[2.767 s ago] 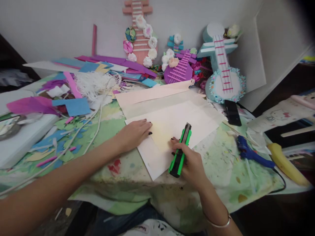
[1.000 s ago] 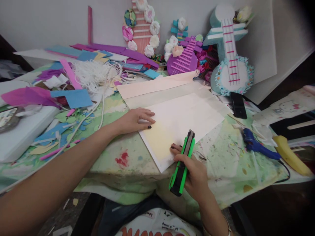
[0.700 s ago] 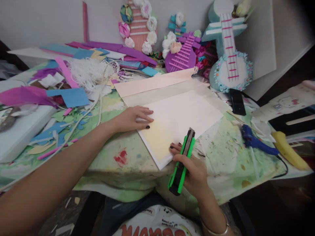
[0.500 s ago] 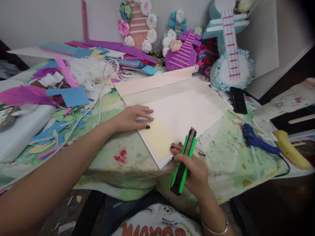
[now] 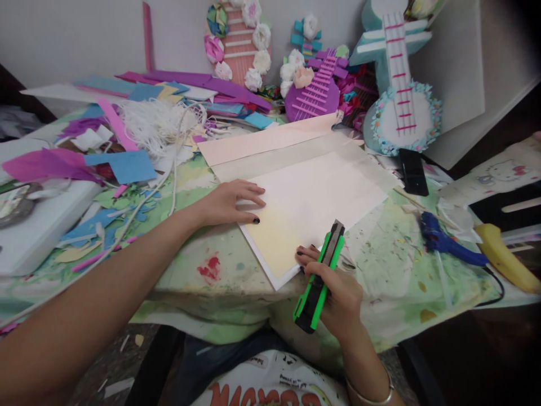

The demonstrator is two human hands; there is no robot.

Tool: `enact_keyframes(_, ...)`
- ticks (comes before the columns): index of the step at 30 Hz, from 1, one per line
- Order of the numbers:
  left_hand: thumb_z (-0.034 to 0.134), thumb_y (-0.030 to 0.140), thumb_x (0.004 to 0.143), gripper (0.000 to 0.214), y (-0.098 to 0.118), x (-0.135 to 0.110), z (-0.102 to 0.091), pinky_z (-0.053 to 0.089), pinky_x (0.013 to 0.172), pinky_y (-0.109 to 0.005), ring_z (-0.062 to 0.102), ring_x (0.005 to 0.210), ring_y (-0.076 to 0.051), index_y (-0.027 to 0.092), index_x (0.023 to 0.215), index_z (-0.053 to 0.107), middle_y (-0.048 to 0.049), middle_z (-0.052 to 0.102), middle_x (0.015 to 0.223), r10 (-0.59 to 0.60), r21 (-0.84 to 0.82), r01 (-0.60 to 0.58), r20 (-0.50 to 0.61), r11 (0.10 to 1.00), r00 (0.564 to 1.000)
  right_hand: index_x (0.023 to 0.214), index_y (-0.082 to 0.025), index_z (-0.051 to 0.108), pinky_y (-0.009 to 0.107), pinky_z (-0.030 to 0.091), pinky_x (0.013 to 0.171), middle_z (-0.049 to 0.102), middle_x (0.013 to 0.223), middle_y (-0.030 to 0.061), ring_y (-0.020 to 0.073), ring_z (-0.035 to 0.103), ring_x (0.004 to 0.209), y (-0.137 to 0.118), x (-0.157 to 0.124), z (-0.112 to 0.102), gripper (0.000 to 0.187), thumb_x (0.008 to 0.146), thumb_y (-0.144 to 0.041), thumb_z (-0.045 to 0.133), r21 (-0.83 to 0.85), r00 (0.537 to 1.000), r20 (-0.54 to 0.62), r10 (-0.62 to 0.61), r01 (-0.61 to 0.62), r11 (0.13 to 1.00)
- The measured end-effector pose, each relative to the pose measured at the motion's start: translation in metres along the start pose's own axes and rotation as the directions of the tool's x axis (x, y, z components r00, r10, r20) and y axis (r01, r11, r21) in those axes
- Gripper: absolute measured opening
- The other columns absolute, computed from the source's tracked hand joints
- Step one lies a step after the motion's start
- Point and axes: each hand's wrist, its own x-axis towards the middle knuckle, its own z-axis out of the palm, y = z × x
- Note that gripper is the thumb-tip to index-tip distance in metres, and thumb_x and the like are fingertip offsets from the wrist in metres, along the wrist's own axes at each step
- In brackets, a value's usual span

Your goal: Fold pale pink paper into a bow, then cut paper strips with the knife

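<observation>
Looks like the step in hand is steadying the pale sheet (image 5: 308, 197), lying slantwise on the cloth-covered worktop (image 5: 372, 265). Left hand (image 5: 234, 203) is spread flat at its edge; right hand (image 5: 340, 293) grips a green cutter (image 5: 319, 279), fingertips touching the paper. Next move calls for fingers clear of the blade, imo. That cat-print thing (image 5: 502, 172) might be a pouch, can't see inside.
</observation>
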Motion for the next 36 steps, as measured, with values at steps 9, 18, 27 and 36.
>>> enact_keyframes(9,0.069,0.047,0.073,0.037,0.0007,-0.0001,0.0001,0.035,0.107,-0.041,0.051,0.123,-0.024,0.024,0.103,0.071,-0.0078,0.061,0.127,-0.017,-0.03,0.017,-0.004,0.999,1.0,0.102,-0.021,0.059,0.046,0.052,0.098,0.071,0.109,0.0082,0.0252,0.064,0.11,-0.0004,-0.0005,0.0,0.031,0.081,0.0,0.05,-0.012,1.0,-0.009,-0.014,0.014,1.0)
enact_keyframes(18,0.07,0.044,0.074,0.037,0.0017,0.0002,0.0007,0.035,0.107,-0.04,0.051,0.122,-0.023,0.021,0.103,0.071,-0.0097,0.062,0.126,-0.012,-0.03,0.011,-0.014,0.999,1.0,0.102,-0.021,0.059,0.046,0.052,0.098,0.071,0.108,0.0086,0.0245,0.064,0.109,-0.0005,0.0008,0.0005,0.029,0.084,0.0,0.048,-0.015,1.0,-0.018,-0.013,0.013,1.0)
enact_keyframes(27,0.07,0.044,0.073,0.035,0.0011,0.0003,0.0011,0.036,0.106,-0.041,0.051,0.122,-0.024,0.024,0.101,0.071,-0.0072,0.063,0.124,-0.023,-0.043,0.022,-0.021,0.999,1.0,0.101,-0.02,0.061,0.046,0.053,0.096,0.071,0.107,0.0098,0.0253,0.065,0.107,-0.0001,0.0007,0.001,0.029,0.083,-0.001,0.049,-0.004,0.999,-0.032,-0.011,0.011,1.0)
enact_keyframes(36,0.071,0.043,0.073,0.036,-0.0005,0.0004,0.0005,0.036,0.106,-0.039,0.051,0.122,-0.024,0.023,0.104,0.071,-0.0073,0.061,0.126,-0.026,-0.04,0.026,-0.004,0.999,1.0,0.098,-0.018,0.06,0.045,0.053,0.096,0.071,0.108,0.0112,0.0244,0.064,0.109,0.0022,-0.0008,0.0002,0.03,0.081,0.003,0.047,-0.004,1.0,-0.017,-0.017,0.016,1.0)
